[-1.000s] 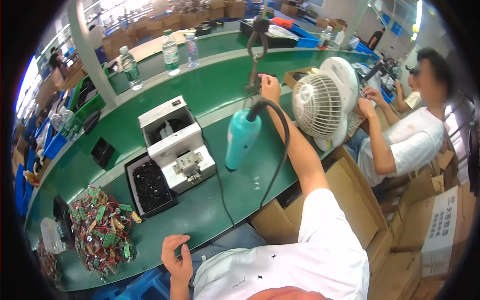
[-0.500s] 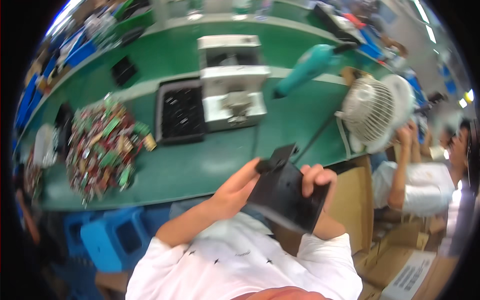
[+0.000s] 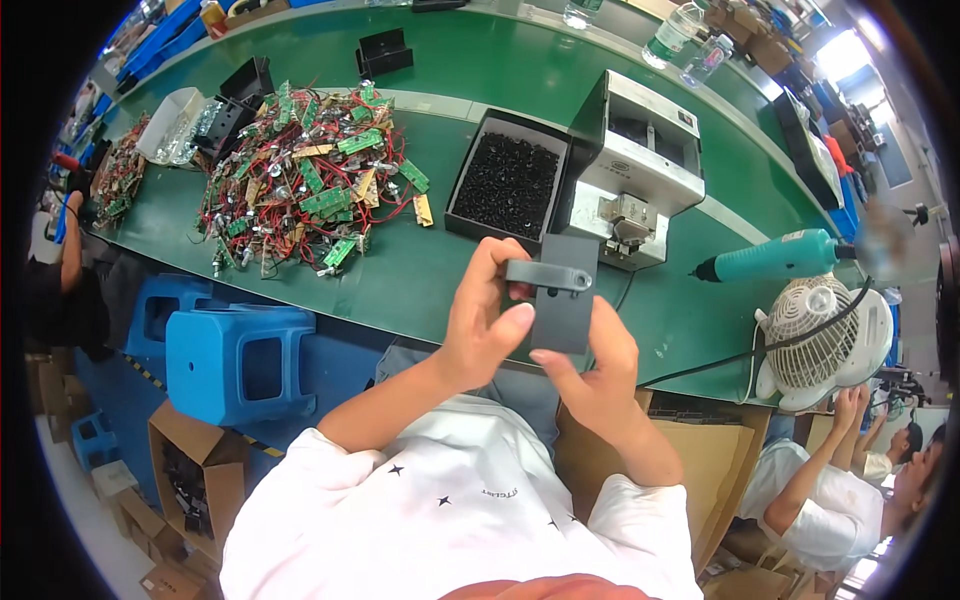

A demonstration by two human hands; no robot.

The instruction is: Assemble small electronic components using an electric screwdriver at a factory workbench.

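Note:
Between both hands I hold a dark grey plastic box (image 3: pixel 565 325), with a curved grey bracket (image 3: pixel 535 273) lying across its upper part. My left hand (image 3: pixel 483 325) is closed at the bracket side, its thumb pointing at the box. My right hand (image 3: pixel 605 385) grips the box from the lower right, thumb near its bottom edge; its other fingers are partly hidden. Just beyond stand a black tray full of small black screws (image 3: pixel 505 180) and a white metal machine (image 3: pixel 640 150). To the right hangs a teal electric screwdriver (image 3: pixel 775 257).
A heap of green circuit boards with red wires (image 3: pixel 315 180) covers the left bench. A white fan (image 3: pixel 820 340) stands right, near a seated co-worker (image 3: pixel 825 490). Blue stools (image 3: pixel 235 365) and cartons (image 3: pixel 200 470) are below. Bottles (image 3: pixel 675 35) stand at the back.
My view has swung left, so bench items appear farther right. The box has been turned from tilted to nearly upright, its bracket now facing me; my right fingers no longer lie over its top.

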